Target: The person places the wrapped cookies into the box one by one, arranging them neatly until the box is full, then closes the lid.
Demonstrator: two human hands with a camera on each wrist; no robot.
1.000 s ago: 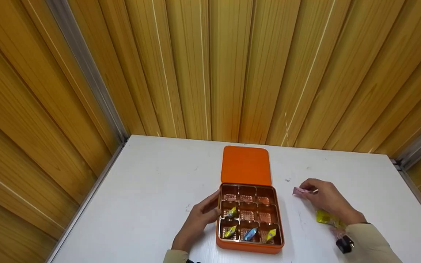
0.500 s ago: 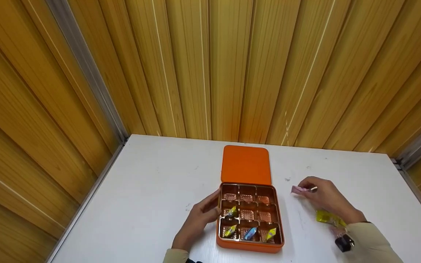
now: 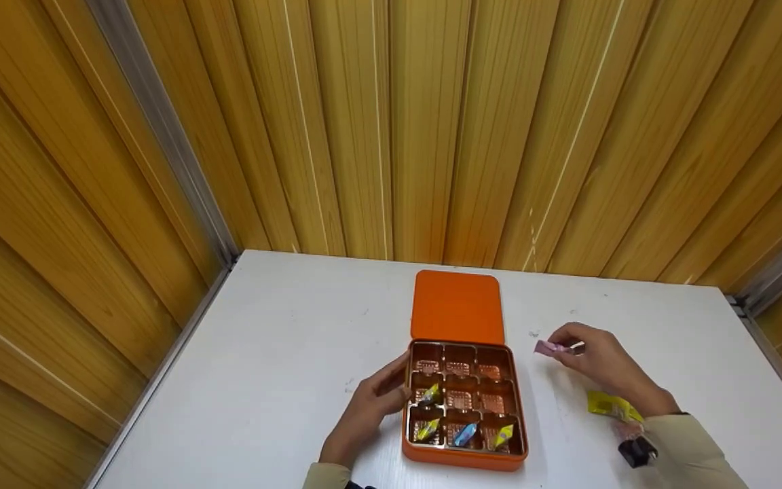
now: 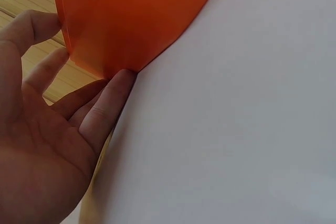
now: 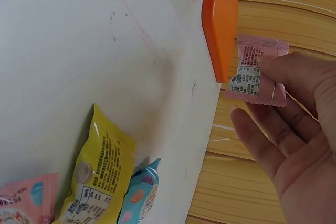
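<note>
An orange tin box (image 3: 464, 460) stands on the white table with a tray of compartments (image 3: 459, 399) inside. Several yellow and blue wrapped candies, one a blue candy packet (image 3: 465, 435), lie in some of its compartments. My left hand (image 3: 364, 411) rests against the box's left side; in the left wrist view its fingers (image 4: 107, 111) touch the orange wall, fairly straight. To the right of the box, my right hand (image 3: 594, 353) pinches a small pink candy packet (image 5: 257, 72) between thumb and fingers, above the table.
Behind the box lies its orange lid (image 3: 457, 307). Near my right forearm are a yellow packet (image 5: 100, 171), a blue packet (image 5: 140, 195) and another pink packet (image 5: 29, 200). Wood-patterned walls (image 3: 425, 136) enclose the table (image 3: 282, 353).
My right hand has moved slightly to the left and up, carrying the pink candy packet closer to the box. The left hand and the box have stayed still.
</note>
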